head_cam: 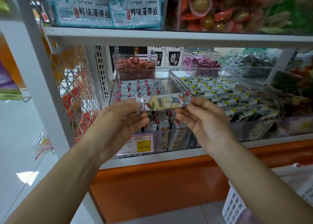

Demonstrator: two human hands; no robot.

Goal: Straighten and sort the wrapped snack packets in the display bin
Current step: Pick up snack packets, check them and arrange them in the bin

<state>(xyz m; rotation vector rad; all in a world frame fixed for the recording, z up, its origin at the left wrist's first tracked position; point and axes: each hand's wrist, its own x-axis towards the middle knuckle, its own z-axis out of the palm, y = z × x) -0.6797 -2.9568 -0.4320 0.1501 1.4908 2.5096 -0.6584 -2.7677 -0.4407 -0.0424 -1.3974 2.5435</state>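
The left hand [122,117] and right hand [203,119] are seen at the centre of the frame, each pinched on one end of a long wrapped snack packet [162,102]. The packet is held level between them above the front of a clear display bin [179,81]. Rows of red-marked packets [145,88] are laid flat in the bin behind it. Yellow-marked packets [220,90] are seen in the neighbouring bin at right, and a price label [137,145] is fixed below, lower centre.
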